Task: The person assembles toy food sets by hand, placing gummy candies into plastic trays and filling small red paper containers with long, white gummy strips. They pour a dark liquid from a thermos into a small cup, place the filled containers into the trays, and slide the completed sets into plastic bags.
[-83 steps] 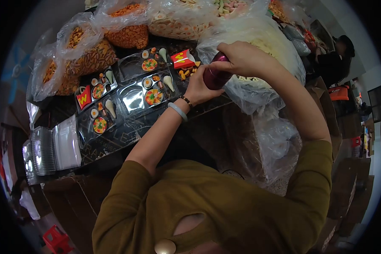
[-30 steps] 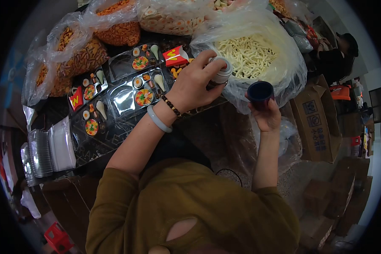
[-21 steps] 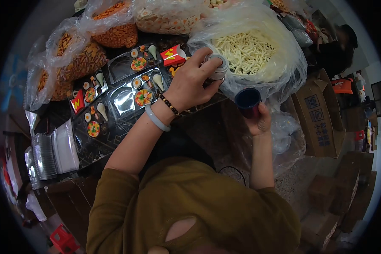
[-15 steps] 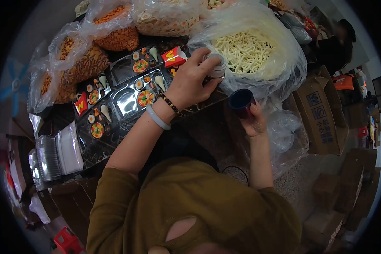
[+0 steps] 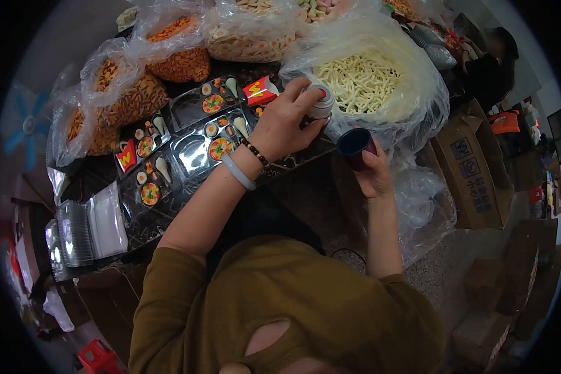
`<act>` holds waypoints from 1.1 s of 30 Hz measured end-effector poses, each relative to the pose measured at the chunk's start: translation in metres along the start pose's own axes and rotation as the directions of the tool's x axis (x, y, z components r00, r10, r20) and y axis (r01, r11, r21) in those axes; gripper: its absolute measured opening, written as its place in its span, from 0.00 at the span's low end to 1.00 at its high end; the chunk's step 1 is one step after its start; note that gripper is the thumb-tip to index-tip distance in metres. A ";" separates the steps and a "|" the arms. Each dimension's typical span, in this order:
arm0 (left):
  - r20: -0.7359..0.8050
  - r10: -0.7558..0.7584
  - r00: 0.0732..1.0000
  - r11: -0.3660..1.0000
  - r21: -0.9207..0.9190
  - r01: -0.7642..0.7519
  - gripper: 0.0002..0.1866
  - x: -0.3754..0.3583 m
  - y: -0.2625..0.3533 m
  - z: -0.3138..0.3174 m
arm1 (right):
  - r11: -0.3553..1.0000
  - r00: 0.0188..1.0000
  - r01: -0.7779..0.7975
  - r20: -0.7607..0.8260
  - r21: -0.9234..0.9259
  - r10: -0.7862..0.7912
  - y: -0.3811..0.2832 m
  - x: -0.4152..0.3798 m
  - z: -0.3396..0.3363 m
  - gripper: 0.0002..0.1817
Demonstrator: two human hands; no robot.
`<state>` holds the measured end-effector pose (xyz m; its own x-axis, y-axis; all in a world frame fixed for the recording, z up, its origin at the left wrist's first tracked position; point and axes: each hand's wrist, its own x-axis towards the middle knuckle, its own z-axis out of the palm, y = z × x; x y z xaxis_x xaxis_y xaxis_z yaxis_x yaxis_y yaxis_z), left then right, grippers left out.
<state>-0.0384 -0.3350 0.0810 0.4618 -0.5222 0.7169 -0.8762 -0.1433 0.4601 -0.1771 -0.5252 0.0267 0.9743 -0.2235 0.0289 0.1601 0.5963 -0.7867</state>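
My left hand [image 5: 283, 128], with a bead bracelet and a pale bangle on its wrist, is closed around a round grey-white lid [image 5: 320, 108] with a red spot on top. To its right, my right hand [image 5: 376, 176] grips a dark red cup [image 5: 354, 148] with a dark blue inside, its mouth facing up; its contents cannot be made out. The lid and cup are apart. Just beyond the lid sits an open plastic bag [image 5: 417, 115] of pale strips [image 5: 363, 84]. Left of my left hand lie clear trays [image 5: 190, 149] with small toy-like food pieces and red cartons [image 5: 260, 91].
Bags of orange and brown pieces [image 5: 179, 64] and of white egg-patterned pieces [image 5: 249, 43] line the table's far side. Stacked clear plastic trays [image 5: 75, 234] stand at left. A cardboard box [image 5: 470, 171] is at right, with a person [image 5: 493, 68] beyond. A red stool [image 5: 98, 356] is lower left.
The lid in my left hand has tilted, so its red spot now shows. My right hand holds the cup almost where it was. The view has shifted slightly.
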 end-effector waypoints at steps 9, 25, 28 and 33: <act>-0.136 -0.407 0.903 0.885 -0.303 0.353 0.55 -0.044 -0.020 0.052 | 0.963 0.967 0.093 -0.209 -0.253 -0.148 0.015 0.018 -0.009 0.33; -0.190 -0.464 0.865 0.886 -0.116 0.450 0.40 -0.072 0.006 0.001 | -0.010 0.788 0.372 0.322 -0.928 -0.525 0.075 0.061 0.005 0.37; -0.214 -0.464 0.859 0.880 -0.003 0.475 0.40 -0.080 0.008 -0.004 | 0.098 0.780 0.354 0.236 -0.930 -0.580 0.038 0.045 0.046 0.30; -0.270 -0.395 0.878 0.886 0.143 0.442 0.35 -0.080 0.025 -0.008 | -0.197 0.819 0.374 0.423 -0.906 -0.388 -0.009 0.044 0.136 0.30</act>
<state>-0.0965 -0.2901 0.0395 0.7886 -0.1748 0.5896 -0.5915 -0.4777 0.6495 -0.1141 -0.4356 0.1184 0.8027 -0.0886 0.5897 0.1897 -0.8996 -0.3934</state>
